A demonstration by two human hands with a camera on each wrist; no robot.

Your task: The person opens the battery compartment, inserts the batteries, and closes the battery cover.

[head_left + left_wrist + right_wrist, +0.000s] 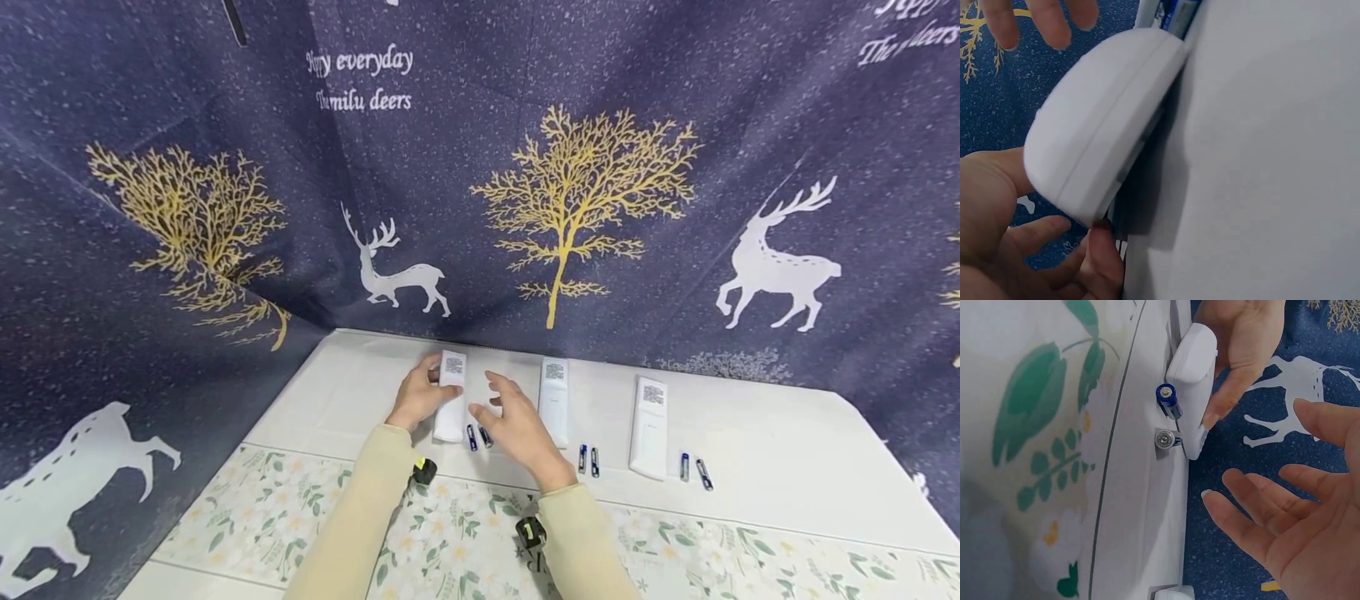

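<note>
Head view: left hand (pixel 417 398) grips the leftmost white remote (pixel 450 419) on the white tabletop (pixel 787 450); right hand (pixel 522 429) is released, fingers spread, holding nothing. Two batteries (pixel 472 437) lie just right of this remote. Only this view shows printed labels on all three remotes. Left wrist adds the gripped remote's rounded end and shadowed side; right wrist adds the batteries' end faces.
</note>
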